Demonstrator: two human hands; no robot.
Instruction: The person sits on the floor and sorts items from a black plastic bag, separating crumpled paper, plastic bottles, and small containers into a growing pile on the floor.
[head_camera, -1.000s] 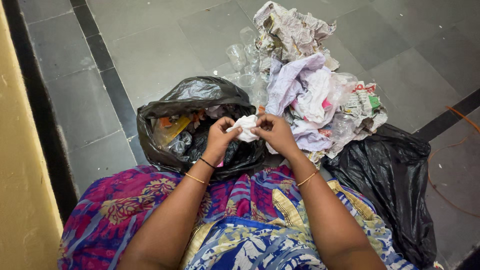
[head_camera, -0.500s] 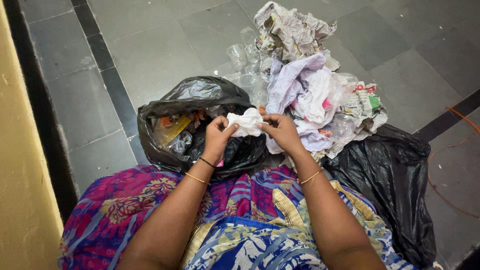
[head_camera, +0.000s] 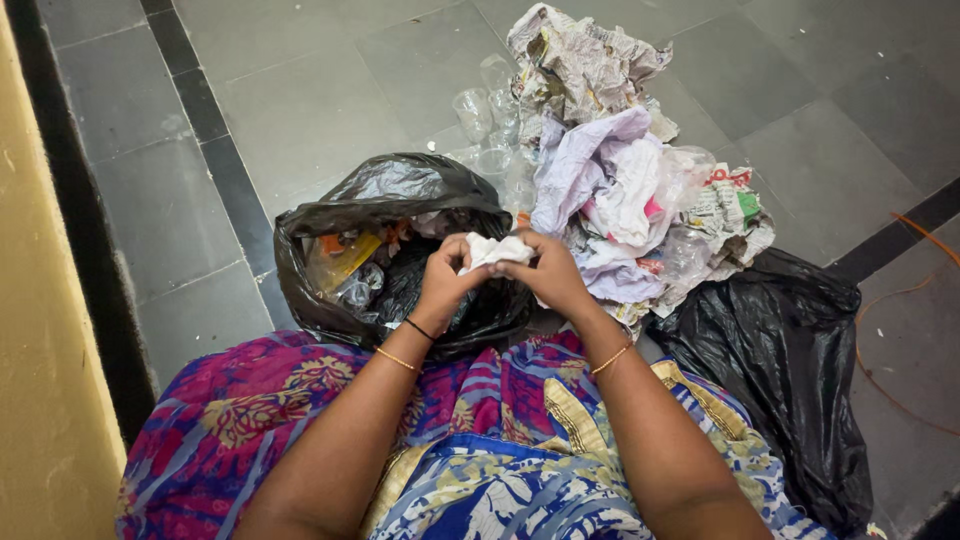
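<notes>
1. Left hand and right hand both pinch one crumpled white paper wad, fingers curled tight on it.
2. Wad sits between the hands, above the open black garbage bag holding mixed trash.
3. Waste pile of newspaper, cloth and clear plastic cups lies just right of the bag.
4. Second black bag flat on grey tiled floor, far right.

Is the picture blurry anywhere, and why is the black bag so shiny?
Head view: mostly sharp, the crumpled white paper between the left hand and right hand looks clear; light glares off the open black bag, making pale shiny patches; the yellow wall at the edge is soft; shadows are faint.
</notes>
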